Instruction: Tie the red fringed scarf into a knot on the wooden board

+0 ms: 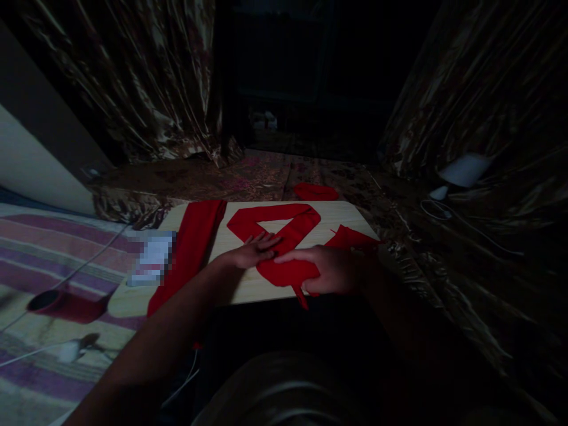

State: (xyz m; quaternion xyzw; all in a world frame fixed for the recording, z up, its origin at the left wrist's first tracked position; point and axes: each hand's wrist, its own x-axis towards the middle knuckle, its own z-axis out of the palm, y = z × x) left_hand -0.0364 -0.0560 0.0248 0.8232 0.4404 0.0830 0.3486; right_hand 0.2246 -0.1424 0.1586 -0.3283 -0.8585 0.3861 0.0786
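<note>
A red fabric band [275,222] is laid in a loop on a pale wooden board [242,290]. My left hand [252,253] lies flat on the band's lower left part, its fingers spread. On the near part of the same cloth, my right hand [335,269] grips its right side, thumb on top and fingers curled at the edge. A narrow red end sticks out below it over the board's near edge. Behind my right hand is another red cloth piece [352,238], partly hidden. A long folded red strip [189,251] crosses the board's left side.
A blurred-out flat item [153,258] rests at the board's left. Beside it, a red cylindrical object [68,306] and a white plug [70,351] with cords lie on a striped cover [26,254]. More red cloth [316,191] sits beyond the board. A white object [467,170] with a cable is at right.
</note>
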